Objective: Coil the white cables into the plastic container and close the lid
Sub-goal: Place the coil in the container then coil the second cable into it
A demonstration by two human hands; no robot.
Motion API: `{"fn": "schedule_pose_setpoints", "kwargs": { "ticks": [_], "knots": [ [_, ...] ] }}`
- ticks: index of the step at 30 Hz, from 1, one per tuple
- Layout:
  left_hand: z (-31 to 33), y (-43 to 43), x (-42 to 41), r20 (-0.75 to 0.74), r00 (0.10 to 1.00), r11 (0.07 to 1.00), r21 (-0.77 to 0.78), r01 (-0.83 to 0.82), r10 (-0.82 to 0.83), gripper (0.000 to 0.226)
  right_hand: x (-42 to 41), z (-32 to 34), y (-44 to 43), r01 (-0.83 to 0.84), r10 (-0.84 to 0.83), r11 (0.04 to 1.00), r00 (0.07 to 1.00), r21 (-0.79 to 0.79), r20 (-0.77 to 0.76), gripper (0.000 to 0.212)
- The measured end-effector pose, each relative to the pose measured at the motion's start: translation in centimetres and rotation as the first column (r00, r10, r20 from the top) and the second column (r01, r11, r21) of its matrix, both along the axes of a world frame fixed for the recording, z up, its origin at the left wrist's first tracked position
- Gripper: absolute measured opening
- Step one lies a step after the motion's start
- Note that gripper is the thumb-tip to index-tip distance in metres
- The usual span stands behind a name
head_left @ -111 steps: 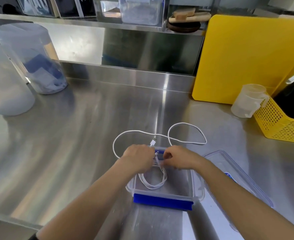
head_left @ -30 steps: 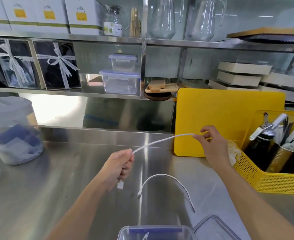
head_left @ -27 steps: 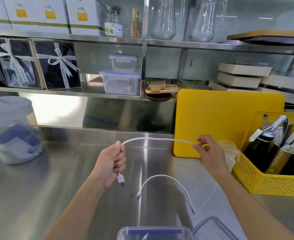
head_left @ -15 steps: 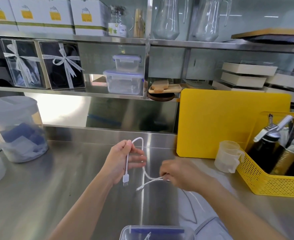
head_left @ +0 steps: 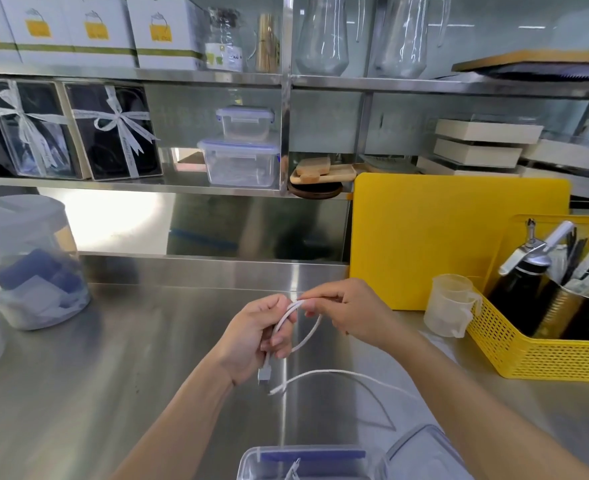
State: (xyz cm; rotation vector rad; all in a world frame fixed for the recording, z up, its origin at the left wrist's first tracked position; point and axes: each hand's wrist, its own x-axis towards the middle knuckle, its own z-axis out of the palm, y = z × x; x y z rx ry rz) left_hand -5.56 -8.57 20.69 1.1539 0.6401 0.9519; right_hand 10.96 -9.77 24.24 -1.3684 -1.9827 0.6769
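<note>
My left hand (head_left: 251, 336) and my right hand (head_left: 346, 315) hold a white cable (head_left: 307, 337) above the steel counter. The left hand grips a small loop of it, with the plug (head_left: 264, 373) hanging below the palm. The right hand pinches the cable at the top of the loop. The loose end (head_left: 338, 374) trails in an arc under my right forearm. The clear plastic container (head_left: 251, 462) with a blue clip stands at the bottom edge, a coiled cable just showing inside. Its clear lid (head_left: 421, 452) lies to its right.
A yellow cutting board (head_left: 452, 237) leans at the back right. A small measuring cup (head_left: 449, 308) and a yellow basket (head_left: 542, 348) of tools stand beside it. A large translucent jar (head_left: 26, 261) is at the left. Shelves with boxes and containers run above.
My hands lifted a second cable off the counter, stretched it out, then came together. The right hand has brought the cable back to the left hand, forming a loop.
</note>
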Motion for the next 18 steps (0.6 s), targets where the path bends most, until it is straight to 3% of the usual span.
{"fn": "schedule_pose_setpoints", "kwargs": {
  "ticks": [4,9,12,14,16,18],
  "knots": [
    [-0.3,-0.4,0.2,0.080,0.996,0.999,-0.015,0.046,-0.044,0.023,0.8,0.5,-0.1,-0.018,0.001,0.995,0.985,-0.101,-0.172,0.015],
    [0.2,-0.6,-0.4,0.146,0.972,0.976,-0.098,0.197,-0.181,0.031,0.8,0.9,-0.5,-0.038,0.020,0.994,0.984,-0.101,-0.175,0.017],
    [1.4,-0.2,-0.6,-0.004,0.962,0.933,-0.246,0.264,-0.273,0.051,0.7,1.2,-0.4,-0.115,0.110,0.988,0.993,-0.107,-0.052,0.023],
    [2.1,0.1,-0.5,-0.189,0.945,0.955,-0.185,0.232,-0.267,0.046,0.5,1.2,-0.3,-0.145,0.146,0.983,0.989,-0.114,0.001,0.027],
    [2.5,0.2,-0.5,-0.222,0.949,0.973,-0.095,0.209,-0.225,0.035,0.6,1.3,-0.3,-0.166,0.158,0.979,0.985,-0.119,-0.072,0.026],
    [2.3,0.2,-0.7,-0.162,0.971,0.984,-0.059,0.167,-0.175,0.032,1.1,1.2,-0.4,-0.181,0.161,0.977,0.973,-0.114,-0.165,0.022]
  ]
}}
